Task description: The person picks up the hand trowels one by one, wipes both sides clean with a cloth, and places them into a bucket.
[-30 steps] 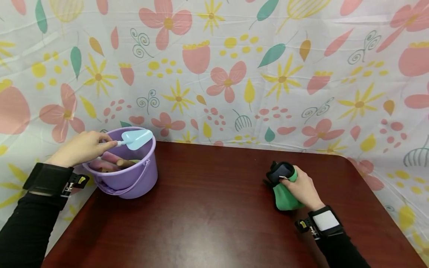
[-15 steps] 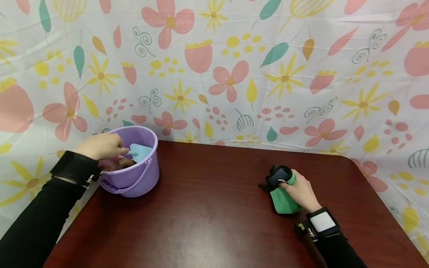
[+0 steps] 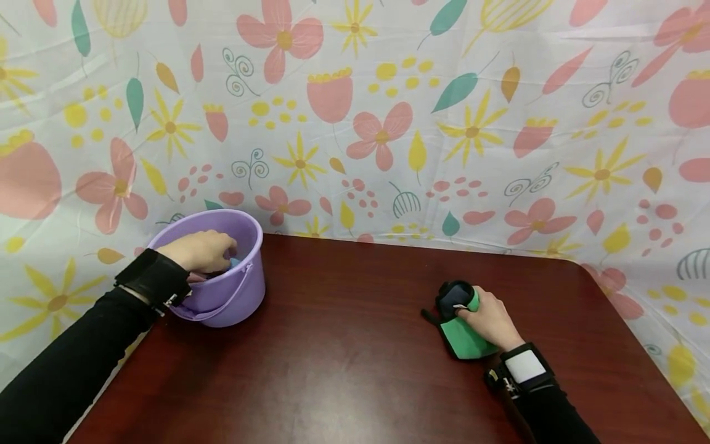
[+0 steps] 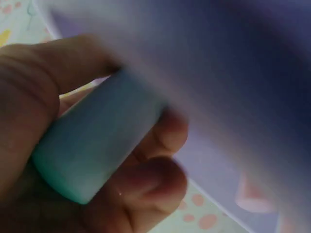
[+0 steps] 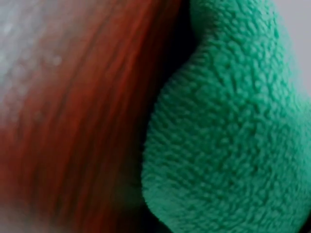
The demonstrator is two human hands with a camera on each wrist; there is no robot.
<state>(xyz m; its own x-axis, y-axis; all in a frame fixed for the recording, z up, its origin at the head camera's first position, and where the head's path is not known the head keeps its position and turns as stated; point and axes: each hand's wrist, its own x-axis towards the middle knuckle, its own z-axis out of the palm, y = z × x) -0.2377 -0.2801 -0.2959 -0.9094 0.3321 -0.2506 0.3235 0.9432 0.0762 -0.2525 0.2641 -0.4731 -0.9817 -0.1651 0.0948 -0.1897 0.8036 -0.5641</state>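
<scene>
While both hands grip, work sits at table's 9 and 3 o'clock.
Left hand [image 3: 201, 251] inside purple bucket [image 3: 222, 296], fingers curled round pale blue scoop handle [image 4: 92, 148]; right hand [image 3: 490, 320] clutches green cloth [image 3: 463, 339] on table [image 3: 344, 357].

left hand [image 3: 201, 251] lowered into purple bucket [image 3: 244, 290], blue scoop [image 3: 235, 263] now mostly hidden inside

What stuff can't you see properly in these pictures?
- Head view: the light blue scoop is almost all hidden by the left hand and the purple bucket wall.
- Left wrist view: the blurred bucket wall covers the scoop's far end.
- Head view: the right hand covers part of the green cloth.
- Right wrist view: too close and blurred; only green fuzz shows.
</scene>
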